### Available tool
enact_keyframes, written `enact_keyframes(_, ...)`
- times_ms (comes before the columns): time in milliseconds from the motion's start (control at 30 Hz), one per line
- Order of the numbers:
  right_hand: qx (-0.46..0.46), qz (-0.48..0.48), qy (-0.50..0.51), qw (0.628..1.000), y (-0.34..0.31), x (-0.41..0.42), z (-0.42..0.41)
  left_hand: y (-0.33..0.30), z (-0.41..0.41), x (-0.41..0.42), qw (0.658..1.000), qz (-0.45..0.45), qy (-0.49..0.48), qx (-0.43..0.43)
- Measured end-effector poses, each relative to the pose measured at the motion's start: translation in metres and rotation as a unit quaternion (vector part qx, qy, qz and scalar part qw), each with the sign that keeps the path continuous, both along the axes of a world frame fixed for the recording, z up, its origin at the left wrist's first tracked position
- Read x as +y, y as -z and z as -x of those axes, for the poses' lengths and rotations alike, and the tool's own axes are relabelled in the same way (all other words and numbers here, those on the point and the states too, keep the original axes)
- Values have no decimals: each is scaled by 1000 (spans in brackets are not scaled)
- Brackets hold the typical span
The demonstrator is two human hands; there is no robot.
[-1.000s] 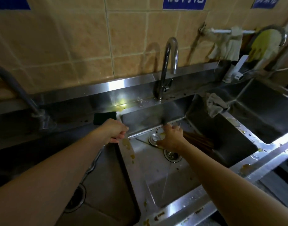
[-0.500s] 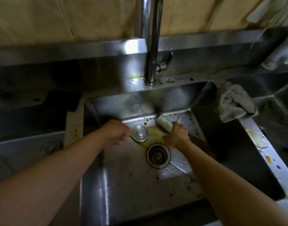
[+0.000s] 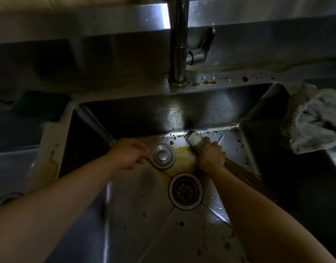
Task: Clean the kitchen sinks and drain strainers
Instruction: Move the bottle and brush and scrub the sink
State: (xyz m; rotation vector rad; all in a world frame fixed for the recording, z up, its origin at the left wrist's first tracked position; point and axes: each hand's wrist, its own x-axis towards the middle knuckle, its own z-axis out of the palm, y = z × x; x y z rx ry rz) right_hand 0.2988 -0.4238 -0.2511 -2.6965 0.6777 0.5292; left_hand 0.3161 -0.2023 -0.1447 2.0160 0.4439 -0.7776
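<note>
Far left of the frame there's a dark green sponge (image 3: 42, 104) sitting on the steel ledge between two basins, with a yellowish smear running down the divider below it. Moving in, the left hand (image 3: 129, 155) is down in the middle sink (image 3: 136, 221), fingers loosely curled with nothing in its grip, fingertips just beside the round metal stopper (image 3: 163, 156), which lies flat on the sink floor. Can't tell if they actually touch it, it's a bit blurry there.

Center of the frame, the faucet (image 3: 178, 40) stands up from the back ledge, with food bits scattered around its base. Below the stopper there's a yellow puddle of grime, and lower center is the drain strainer (image 3: 185, 190), seated in its hole and looking gunky.

Right of that, the right hand (image 3: 211, 155) has a closed grip around a brush handle (image 3: 194, 139), the pale capped end poking out toward the back wall of the sink. The brown bristles (image 3: 247, 177) fan out behind the wrist toward the lower right.

Far right, a crumpled grey rag (image 3: 313, 118) is draped over the sink's right edge.
</note>
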Motion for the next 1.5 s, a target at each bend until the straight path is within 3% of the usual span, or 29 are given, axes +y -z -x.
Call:
enact_keyframes(200, 11, 33, -51, 998, 0, 1, 1, 0, 7, 1, 1000, 9, -7, -11)
enact_keyframes(400, -6, 43, -89, 995, -43, 15, 13, -37, 14, 14, 999, 24, -7, -34)
enact_keyframes(833, -146, -64, -115, 981, -182, 106, 19, -114, 23, 112, 996, 40, -18, -83)
enact_keyframes(1033, -203, -141, -76, 966, -233, 141, 27, -132, 30, 140, 993, 84, -27, -74)
enact_keyframes(1200, -224, -140, -94, 960, -262, 154, 34, -143, 31, 151, 992, 111, -11, -66)
enact_keyframes(1500, -291, -180, -31, 939, -265, 182, 33, -150, 32, 166, 991, 116, -12, -69)
